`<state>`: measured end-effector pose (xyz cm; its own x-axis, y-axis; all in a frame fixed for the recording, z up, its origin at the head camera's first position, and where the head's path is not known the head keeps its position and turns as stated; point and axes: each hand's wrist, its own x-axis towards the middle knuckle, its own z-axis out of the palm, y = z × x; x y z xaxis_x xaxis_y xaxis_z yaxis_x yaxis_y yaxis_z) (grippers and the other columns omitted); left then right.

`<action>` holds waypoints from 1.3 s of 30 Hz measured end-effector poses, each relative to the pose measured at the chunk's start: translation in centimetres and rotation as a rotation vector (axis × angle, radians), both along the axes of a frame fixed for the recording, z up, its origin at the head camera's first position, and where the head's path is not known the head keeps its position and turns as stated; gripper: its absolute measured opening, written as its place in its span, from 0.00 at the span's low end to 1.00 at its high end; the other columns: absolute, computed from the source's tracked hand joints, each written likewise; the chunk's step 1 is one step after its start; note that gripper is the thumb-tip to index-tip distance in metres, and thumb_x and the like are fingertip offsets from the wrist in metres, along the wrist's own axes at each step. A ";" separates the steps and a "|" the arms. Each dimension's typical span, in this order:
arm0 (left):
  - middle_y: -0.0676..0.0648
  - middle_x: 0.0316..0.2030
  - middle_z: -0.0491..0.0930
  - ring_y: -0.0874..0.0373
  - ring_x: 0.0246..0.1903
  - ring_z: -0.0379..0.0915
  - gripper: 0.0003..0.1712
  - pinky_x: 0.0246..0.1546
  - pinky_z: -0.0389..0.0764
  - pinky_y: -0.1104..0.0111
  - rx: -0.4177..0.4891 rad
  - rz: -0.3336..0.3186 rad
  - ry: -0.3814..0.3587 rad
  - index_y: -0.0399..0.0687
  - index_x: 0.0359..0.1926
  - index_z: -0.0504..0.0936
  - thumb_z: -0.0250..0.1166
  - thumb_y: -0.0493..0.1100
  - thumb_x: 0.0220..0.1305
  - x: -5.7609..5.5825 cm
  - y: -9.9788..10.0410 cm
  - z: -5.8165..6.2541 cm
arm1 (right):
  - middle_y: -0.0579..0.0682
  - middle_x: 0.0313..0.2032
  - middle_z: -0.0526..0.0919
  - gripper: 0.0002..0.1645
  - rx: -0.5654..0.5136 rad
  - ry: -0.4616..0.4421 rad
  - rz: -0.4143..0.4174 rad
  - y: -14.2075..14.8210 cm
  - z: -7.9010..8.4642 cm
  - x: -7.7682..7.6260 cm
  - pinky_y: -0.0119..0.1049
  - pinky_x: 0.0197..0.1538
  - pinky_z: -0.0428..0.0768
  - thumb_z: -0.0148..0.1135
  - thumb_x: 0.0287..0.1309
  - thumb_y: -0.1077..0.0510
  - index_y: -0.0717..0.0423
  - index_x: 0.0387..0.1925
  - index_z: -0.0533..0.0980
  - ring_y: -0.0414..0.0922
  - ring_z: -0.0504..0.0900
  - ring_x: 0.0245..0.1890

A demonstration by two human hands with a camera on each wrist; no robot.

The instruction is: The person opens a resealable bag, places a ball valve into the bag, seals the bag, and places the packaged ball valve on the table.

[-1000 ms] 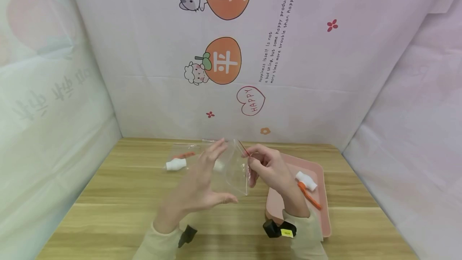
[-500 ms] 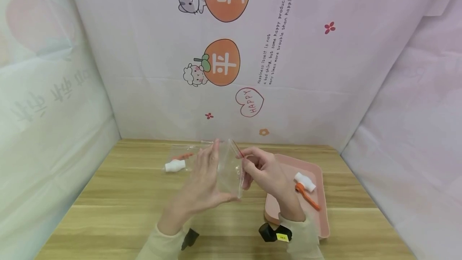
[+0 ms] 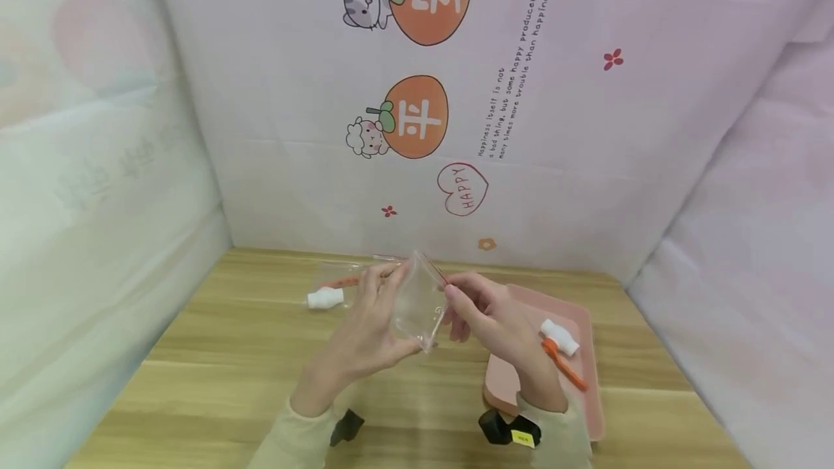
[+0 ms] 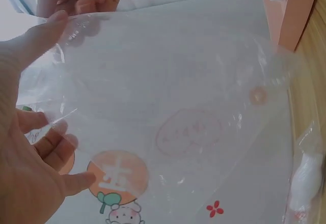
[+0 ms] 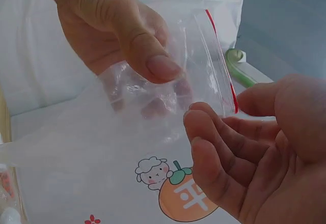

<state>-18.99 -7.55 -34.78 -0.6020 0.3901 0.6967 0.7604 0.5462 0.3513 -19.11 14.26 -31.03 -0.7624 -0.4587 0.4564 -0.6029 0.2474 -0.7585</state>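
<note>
A clear zip-lock bag (image 3: 419, 304) with a red line along its mouth is held up between both hands. My left hand (image 3: 365, 328) grips it across its width, thumb at the lower corner and fingers at the upper one. In the right wrist view, the left thumb lies in front of the bag (image 5: 204, 46) and the fingers show through behind it. My right hand (image 3: 491, 313) pinches the red-lined mouth edge between thumb and index finger, its other fingers loosely bent. The plastic bows outward between the hands, and nothing shows inside.
At the right, a pink tray (image 3: 536, 297) holds a white tapered piece (image 3: 559, 337) and an orange stick (image 3: 565, 366). Another white piece (image 3: 325, 299) and an orange stick (image 3: 343, 281) lie in clear plastic at the back left. Printed cloth walls surround the wooden table (image 3: 215, 353).
The left hand, spread and apart from the bag's near edge at first, has closed in on it with thumb and fingers. The right hand keeps its pinch; the bag now bows out.
</note>
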 end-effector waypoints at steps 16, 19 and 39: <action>0.43 0.60 0.74 0.52 0.58 0.73 0.59 0.63 0.73 0.58 0.091 -0.222 -0.010 0.37 0.72 0.53 0.80 0.43 0.46 -0.6 0.1 -0.2 | 0.48 0.25 0.83 0.11 0.092 -0.005 -0.028 0.9 1.0 0.9 0.36 0.23 0.81 0.52 0.72 0.60 0.54 0.49 0.78 0.44 0.79 0.17; 0.44 0.59 0.75 0.53 0.57 0.74 0.60 0.61 0.74 0.57 0.094 -0.207 -0.045 0.40 0.74 0.51 0.79 0.45 0.48 -0.6 0.0 -0.3 | 0.45 0.26 0.83 0.11 0.155 -0.009 -0.059 1.4 1.1 1.0 0.36 0.25 0.81 0.52 0.72 0.57 0.51 0.49 0.78 0.43 0.79 0.18; 0.48 0.55 0.78 0.56 0.53 0.75 0.60 0.57 0.76 0.60 0.145 -0.175 -0.119 0.45 0.77 0.46 0.76 0.43 0.52 -1.1 -1.0 -0.3 | 0.43 0.31 0.81 0.09 0.512 -0.112 -0.106 7.5 -1.9 -0.9 0.32 0.22 0.79 0.53 0.71 0.48 0.46 0.43 0.76 0.33 0.78 0.22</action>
<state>-20.13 -8.55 -35.11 -0.6155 0.3968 0.6810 0.7874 0.3476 0.5091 -19.99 21.76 -32.90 -0.8478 -0.5192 0.1076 -0.4769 0.6578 -0.5830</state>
